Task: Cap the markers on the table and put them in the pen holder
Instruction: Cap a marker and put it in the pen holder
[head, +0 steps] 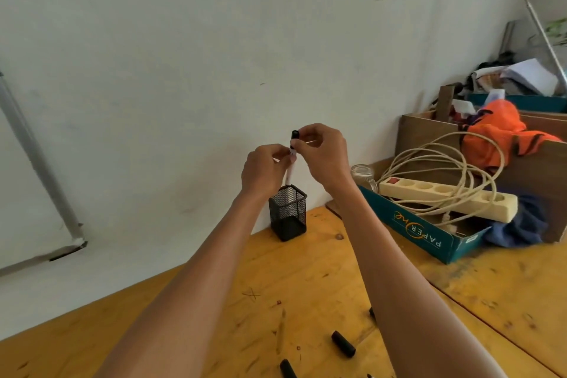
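Note:
A white marker (290,173) stands nearly upright in the air above the black mesh pen holder (288,213). My left hand (264,172) grips its barrel. My right hand (322,153) pinches a black cap (295,134) at the marker's top end; whether the cap is fully seated is hidden by my fingers. The holder stands on the wooden table (306,279) against the white wall. Loose black caps (343,344) (287,369) lie on the table near its front edge, and another dark piece (372,313) peeks out beside my right forearm.
At the right, a teal cardboard box lid (423,232) carries a cream power strip (445,198) with coiled cable and a glass jar (363,175). Behind it stand a brown box with orange cloth (497,129) and a blue cloth (518,227). A whiteboard (30,181) leans at the left.

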